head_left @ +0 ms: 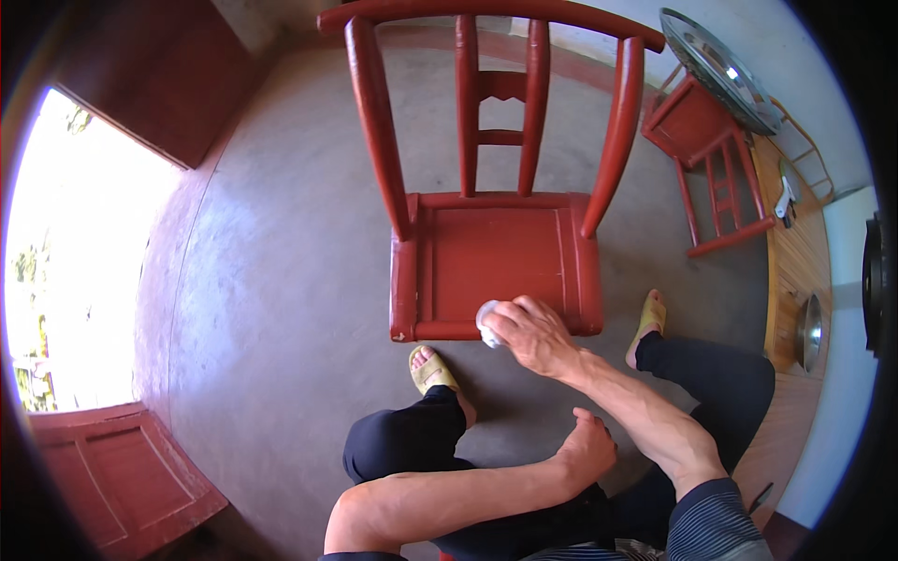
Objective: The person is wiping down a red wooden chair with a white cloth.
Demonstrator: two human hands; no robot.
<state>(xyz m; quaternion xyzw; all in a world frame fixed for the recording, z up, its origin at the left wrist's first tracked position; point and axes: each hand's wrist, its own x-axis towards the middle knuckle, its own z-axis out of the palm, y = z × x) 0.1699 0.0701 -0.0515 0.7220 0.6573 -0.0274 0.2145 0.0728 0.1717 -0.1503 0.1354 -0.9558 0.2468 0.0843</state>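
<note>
A red wooden chair stands before me, its backrest on the far side and its seat towards me. My right hand grips a white cloth at the front edge of the seat, right of the seat's middle. The cloth is bunched under my fingers and partly hidden by them. My left hand rests near my lap, below my right forearm, with its fingers curled; nothing shows in it, though its palm is hidden.
A second red chair stands at the right, near a large round metal tray. A wooden table along the right wall bears a metal bowl. At the left is an open doorway with red door panels.
</note>
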